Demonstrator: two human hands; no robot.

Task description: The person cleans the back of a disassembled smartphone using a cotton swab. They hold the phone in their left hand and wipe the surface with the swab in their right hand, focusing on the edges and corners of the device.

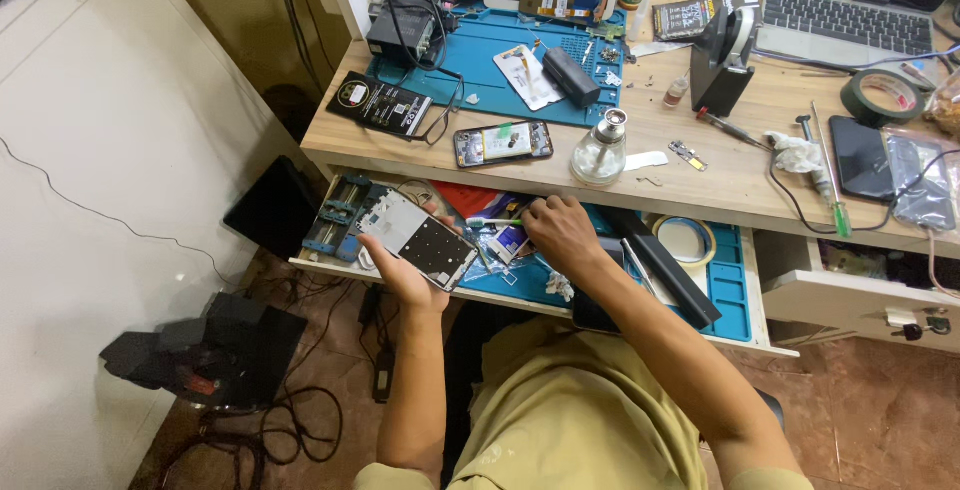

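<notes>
My left hand (405,275) holds an opened phone frame (415,237) with a pale upper part and a dark dotted lower plate, over the left side of a pulled-out drawer (735,295). My right hand (560,233) reaches down into the drawer among small parts, its fingers curled at a green-handled tool (492,222); I cannot tell whether it grips it. Another opened phone (502,143) lies on the wooden desk (720,185) just above the drawer.
A blue work mat (490,60) with parts and a black block sits at the desk's back. A glass bottle (600,150), tape rolls (883,96), screwdrivers, a laptop (850,5) and a dark phone (860,158) fill the right. Cables and black devices lie on the floor at left.
</notes>
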